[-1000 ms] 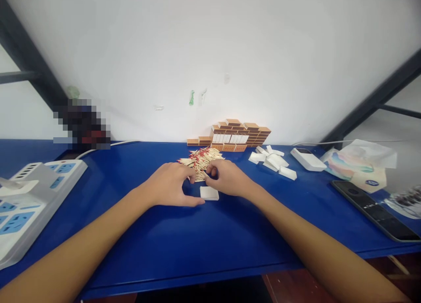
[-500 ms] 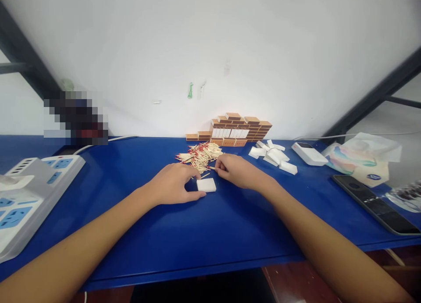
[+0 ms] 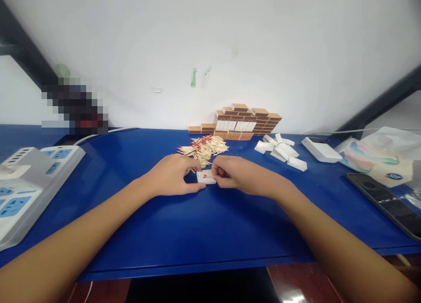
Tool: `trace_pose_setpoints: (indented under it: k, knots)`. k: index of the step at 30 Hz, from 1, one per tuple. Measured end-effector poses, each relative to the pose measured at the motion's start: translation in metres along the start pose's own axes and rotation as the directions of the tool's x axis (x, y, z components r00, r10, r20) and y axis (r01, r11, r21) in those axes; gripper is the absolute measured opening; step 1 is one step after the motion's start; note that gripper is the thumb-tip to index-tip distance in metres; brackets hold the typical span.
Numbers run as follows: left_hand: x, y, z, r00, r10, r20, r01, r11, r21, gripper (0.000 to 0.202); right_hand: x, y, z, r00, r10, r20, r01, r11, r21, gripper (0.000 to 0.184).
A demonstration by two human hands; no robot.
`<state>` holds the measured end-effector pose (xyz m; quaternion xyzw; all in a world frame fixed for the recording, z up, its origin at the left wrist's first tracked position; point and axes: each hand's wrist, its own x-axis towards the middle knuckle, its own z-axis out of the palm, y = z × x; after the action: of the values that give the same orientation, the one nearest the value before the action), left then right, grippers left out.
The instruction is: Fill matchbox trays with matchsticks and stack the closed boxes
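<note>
The left hand (image 3: 171, 176) pinched the tray (image 3: 205, 176) steady at mid-table while the right hand (image 3: 238, 176), fingers closed on matches, laid them inside.

White tray (image 3: 205, 176), red-tipped matches (image 3: 203, 146), blue table (image 3: 197, 233).

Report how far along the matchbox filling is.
Done: closed boxes stacked at the wall. In hand: left hand steadies a white tray with a few matches in it; right hand is at its edge. Left: match pile and empty trays.
</note>
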<state>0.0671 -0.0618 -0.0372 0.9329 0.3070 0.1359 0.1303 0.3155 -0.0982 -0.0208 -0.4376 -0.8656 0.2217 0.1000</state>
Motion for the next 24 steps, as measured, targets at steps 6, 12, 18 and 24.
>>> trace_pose_setpoints:
  k: [6, 12, 18, 24]
  knots:
    - [0.0, 0.003, 0.0, 1.0, -0.013, -0.006, 0.013, 1.0, -0.016, 0.032, 0.004, -0.006, 0.009, 0.998, -0.043, -0.036, 0.042, 0.999, -0.032, 0.008]
    - [0.0, 0.003, 0.0, 1.0, 0.008, -0.025, -0.008, 1.0, -0.008, 0.032, 0.003, -0.002, 0.005, 0.999, -0.039, -0.02, 0.04, 0.997, 0.068, 0.011]
    - [-0.002, 0.002, 0.0, 1.0, -0.004, -0.012, 0.004, 1.0, -0.008, 0.034, 0.008, 0.01, -0.001, 0.952, 0.082, -0.294, -0.098, 0.995, -0.037, 0.01]
    - [-0.003, 0.013, 0.0, 1.0, 0.014, 0.025, -0.014, 1.0, -0.002, 0.035, 0.015, 0.033, 0.01, 0.946, 0.172, -0.277, -0.199, 0.977, -0.073, 0.006]
